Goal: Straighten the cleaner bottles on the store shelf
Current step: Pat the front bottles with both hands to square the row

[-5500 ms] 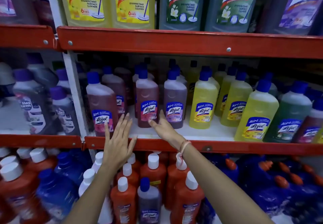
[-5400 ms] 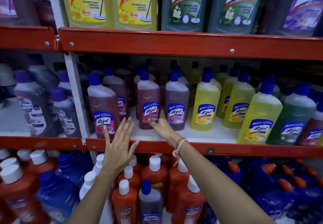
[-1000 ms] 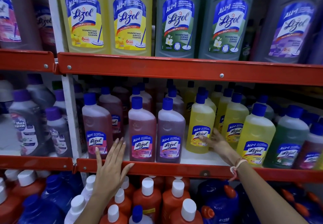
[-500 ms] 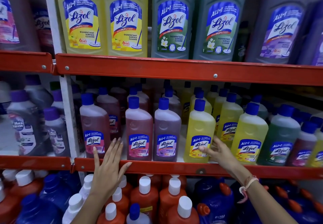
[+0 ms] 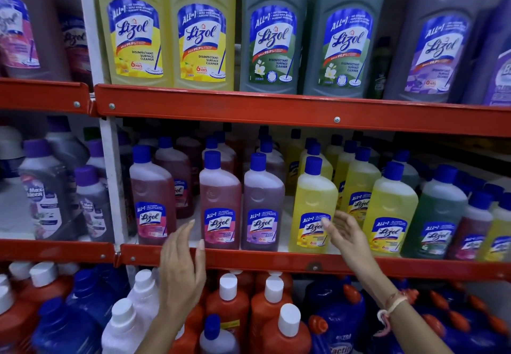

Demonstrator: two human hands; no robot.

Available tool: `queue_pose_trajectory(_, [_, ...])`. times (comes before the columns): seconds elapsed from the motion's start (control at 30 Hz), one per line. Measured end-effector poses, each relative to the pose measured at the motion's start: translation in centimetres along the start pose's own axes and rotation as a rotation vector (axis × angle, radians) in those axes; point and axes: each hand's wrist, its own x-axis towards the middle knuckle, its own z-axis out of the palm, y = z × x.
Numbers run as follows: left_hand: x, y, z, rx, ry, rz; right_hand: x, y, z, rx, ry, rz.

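Observation:
Small Lizol cleaner bottles with blue caps stand upright along the middle shelf (image 5: 276,263). At the front are a dark pink bottle (image 5: 152,198), a pink bottle (image 5: 219,201), a purple bottle (image 5: 262,204) and a yellow bottle (image 5: 313,201), labels facing out. Further right stand another yellow bottle (image 5: 390,210) and a green bottle (image 5: 439,212). My left hand (image 5: 181,268) hovers open before the shelf lip, below the pink bottle, holding nothing. My right hand (image 5: 347,236) is open with fingers spread, just right of the yellow bottle's label, fingertips near it.
Large Lizol bottles (image 5: 201,30) fill the upper shelf (image 5: 276,110). Orange bottles with white caps (image 5: 229,306) and blue bottles (image 5: 340,317) crowd the lower shelf. A white upright post (image 5: 110,176) splits off a left bay of grey bottles (image 5: 45,196).
The yellow bottle came forward to the shelf's front edge in line with the purple one. My right hand has let go of it and drawn back slightly. My left hand stayed at the shelf lip.

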Motion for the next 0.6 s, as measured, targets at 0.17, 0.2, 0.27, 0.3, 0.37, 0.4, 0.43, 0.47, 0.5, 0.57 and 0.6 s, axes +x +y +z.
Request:
queue_pose_trajectory(0.17, [1.0, 6.1, 0.9, -0.338, -0.089, 0.008, -1.5, -0.9, 0.6, 0.185, 0.169, 0.020])
queue_pose_trajectory(0.2, [1.0, 7.1, 1.3, -0.406, -0.135, -0.032, -1.8, -0.9, 0.8, 0.220, 0.175, 0.039])
queue_pose_trajectory(0.27, [0.1, 11.7, 1.8, -0.568, -0.307, -0.141, -4.1, -1.9, -1.9, 0.256, 0.209, 0.039])
queue_pose_trajectory(0.3, [-0.1, 12.6, 2.4, -0.630, -0.398, -0.213, -4.3, -2.0, -1.8, 0.269, 0.188, 0.051])
queue_pose_trajectory(0.37, [-0.1, 14.2, 3.7, -0.717, -0.563, -0.333, -4.7, -2.0, -1.9, 0.246, 0.143, 0.086])
queue_pose_trajectory(0.4, [0.1, 14.9, 4.0, -0.700, -0.646, -0.383, -4.7, -1.8, -1.5, 0.232, 0.126, 0.101])
queue_pose_trajectory(0.43, [0.0, 15.3, 4.4, -0.675, -0.705, -0.413, -4.7, -1.7, -1.1, 0.228, 0.113, 0.125])
queue_pose_trajectory(0.47, [0.0, 15.9, 4.8, -0.668, -0.743, -0.440, -4.7, -1.6, -0.7, 0.230, 0.103, 0.142])
queue_pose_trajectory(0.5, [0.0, 16.3, 5.1, -0.680, -0.766, -0.473, -4.7, -1.5, -0.4, 0.232, 0.098, 0.154])
queue_pose_trajectory(0.57, [0.3, 16.7, 5.6, -0.744, -0.786, -0.556, -4.5, -1.5, 0.1, 0.220, 0.082, 0.172])
queue_pose_trajectory(0.6, [0.4, 16.4, 6.2, -0.769, -0.784, -0.598, -4.4, -1.6, 0.4, 0.209, 0.070, 0.178])
